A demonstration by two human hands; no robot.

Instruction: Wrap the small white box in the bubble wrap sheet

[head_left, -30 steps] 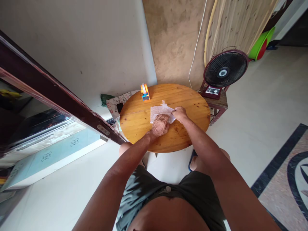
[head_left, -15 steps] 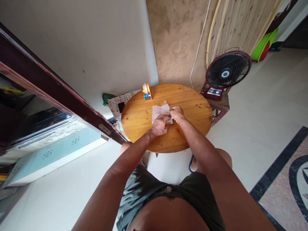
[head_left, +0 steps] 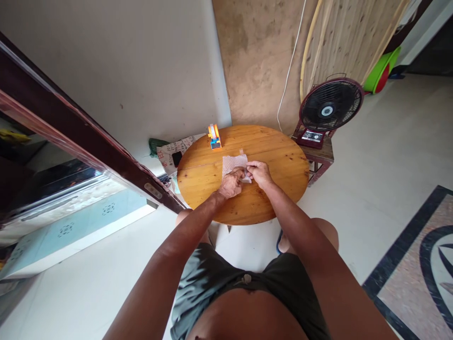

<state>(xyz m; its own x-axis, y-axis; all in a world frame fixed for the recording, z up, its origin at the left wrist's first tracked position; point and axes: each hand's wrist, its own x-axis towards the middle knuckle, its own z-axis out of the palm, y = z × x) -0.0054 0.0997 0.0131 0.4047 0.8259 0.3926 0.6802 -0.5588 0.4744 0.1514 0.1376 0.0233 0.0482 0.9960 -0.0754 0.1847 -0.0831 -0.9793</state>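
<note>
A small piece of bubble wrap (head_left: 233, 163) lies on the round wooden table (head_left: 198, 193). My left hand (head_left: 231, 183) presses on its near edge with bent fingers. At its right edge my right hand (head_left: 259, 174) pinches the plastic between thumb and fingertips. Both hands are close together, and the fingers partly hide the near right corner of the wrap. Whether anything lies inside the wrap I cannot tell. A short bit of clear tape (head_left: 242, 151) sticks to the table just beyond it.
An orange and blue tape dispenser (head_left: 214, 137) stands at the table's far left. A dark phone (head_left: 177, 158) lies on a printed sack (head_left: 164, 156) beside the table. To the right a fan (head_left: 331, 106) rests on a wooden stool (head_left: 323, 153). A wall rises behind the table.
My right hand has shifted slightly down along the wrap's right edge, its fingers now pinching nearer my left hand. My left hand stays on the near edge. The view has turned slightly.
</note>
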